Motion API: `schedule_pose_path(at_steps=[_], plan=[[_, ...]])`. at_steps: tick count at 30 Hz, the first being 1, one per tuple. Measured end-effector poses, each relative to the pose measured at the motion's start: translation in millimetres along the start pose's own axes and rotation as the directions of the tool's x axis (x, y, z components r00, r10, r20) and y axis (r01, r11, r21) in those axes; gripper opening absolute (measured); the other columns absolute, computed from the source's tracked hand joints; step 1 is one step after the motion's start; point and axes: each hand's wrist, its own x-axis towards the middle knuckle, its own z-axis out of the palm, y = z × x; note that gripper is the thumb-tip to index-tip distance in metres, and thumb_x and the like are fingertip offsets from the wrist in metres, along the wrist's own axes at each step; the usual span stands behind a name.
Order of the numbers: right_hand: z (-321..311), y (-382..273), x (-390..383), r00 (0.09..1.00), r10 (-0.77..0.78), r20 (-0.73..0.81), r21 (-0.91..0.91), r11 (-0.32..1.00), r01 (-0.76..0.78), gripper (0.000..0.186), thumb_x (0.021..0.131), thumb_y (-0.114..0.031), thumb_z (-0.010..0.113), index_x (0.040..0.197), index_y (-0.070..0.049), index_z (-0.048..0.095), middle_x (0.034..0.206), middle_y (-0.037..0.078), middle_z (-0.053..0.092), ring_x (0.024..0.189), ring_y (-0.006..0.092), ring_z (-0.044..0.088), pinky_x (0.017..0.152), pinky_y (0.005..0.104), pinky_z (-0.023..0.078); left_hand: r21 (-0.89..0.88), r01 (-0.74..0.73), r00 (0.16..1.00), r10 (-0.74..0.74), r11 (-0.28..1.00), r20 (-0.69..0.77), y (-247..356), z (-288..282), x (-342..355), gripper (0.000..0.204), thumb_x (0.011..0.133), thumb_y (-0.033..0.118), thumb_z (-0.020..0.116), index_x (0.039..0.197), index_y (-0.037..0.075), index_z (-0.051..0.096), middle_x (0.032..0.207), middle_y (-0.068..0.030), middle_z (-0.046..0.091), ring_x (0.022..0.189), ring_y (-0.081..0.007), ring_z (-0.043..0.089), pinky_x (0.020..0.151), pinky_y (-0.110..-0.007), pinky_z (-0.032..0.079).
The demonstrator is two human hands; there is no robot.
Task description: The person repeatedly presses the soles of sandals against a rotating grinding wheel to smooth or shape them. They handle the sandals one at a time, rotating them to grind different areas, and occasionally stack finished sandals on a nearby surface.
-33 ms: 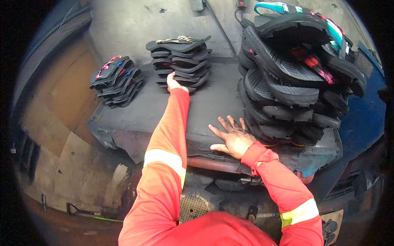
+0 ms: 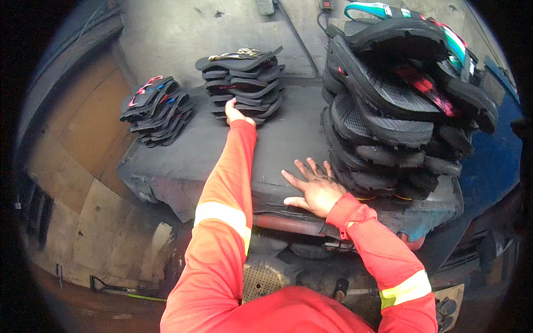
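My left hand (image 2: pixel 239 114) reaches to the near side of the middle stack of flip-flops (image 2: pixel 244 89). Its fingers wrap round the stack's lower left edge, partly hidden by the hand itself. These flip-flops have black soles, and a gold-patterned strap shows on top. Palm down, my right hand (image 2: pixel 317 190) rests with spread fingers on the dark table (image 2: pixel 277 161). Nothing is in that hand. Just beyond its fingertips rises a tall stack of thick black flip-flops (image 2: pixel 377 127), with teal and red straps showing.
A smaller flip-flop stack (image 2: pixel 158 111) with pink and blue straps leans at the table's left end. A grey panel (image 2: pixel 194 28) closes off the back, with a dark bar (image 2: pixel 297 36) against it. Right of the table lies a blue surface (image 2: pixel 491 161).
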Motion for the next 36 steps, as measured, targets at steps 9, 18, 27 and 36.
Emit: schedule_pose_path(at_steps=[9,18,27,36], plan=[[2,2,4,0.998,-0.011,-0.057,-0.04,0.999,0.009,0.081,0.093,-0.071,0.044,0.159,-0.025,0.031,0.162,0.02,0.029,0.15,0.0441,0.025,0.119,0.0648,0.02,0.021,-0.11,0.988,0.112,0.994,-0.11,-25,9,40,0.071,0.072,0.027,0.075,0.13,-0.007,0.054,0.126,-0.0193,0.063,0.1,-0.0345,0.066,0.092,-0.052,0.055],[5,-2,1,0.998,-0.009,-0.069,-0.057,0.998,0.005,0.082,0.091,-0.071,0.049,0.157,-0.024,0.035,0.161,0.02,0.031,0.15,0.0426,0.026,0.118,0.0651,0.02,0.165,-0.102,0.978,0.129,0.981,-0.163,-23,-5,55,0.071,0.075,0.022,0.078,0.132,-0.01,0.052,0.136,-0.0202,0.059,0.111,-0.029,0.064,0.096,-0.043,0.053],[1,-7,1,0.999,0.028,-0.043,-0.007,1.0,-0.029,0.081,0.093,-0.069,0.049,0.157,-0.022,0.035,0.162,0.019,0.03,0.151,0.0413,0.023,0.121,0.0623,0.017,0.71,0.015,0.992,0.078,0.704,-0.098,56,-15,-17,0.047,0.091,0.024,0.062,0.133,0.005,0.059,0.146,-0.0179,0.052,0.13,-0.0389,0.049,0.101,-0.066,0.038],[-8,-10,2,1.0,0.021,0.012,-0.023,1.0,-0.021,0.082,0.093,-0.066,0.053,0.158,-0.019,0.033,0.162,0.021,0.028,0.151,0.0427,0.022,0.12,0.0645,0.016,0.635,-0.527,0.715,0.699,0.565,-0.029,292,-106,-13,0.104,0.088,0.073,0.055,0.151,-0.005,0.031,0.158,-0.0208,0.036,0.146,-0.0331,0.035,0.116,-0.051,0.029]])
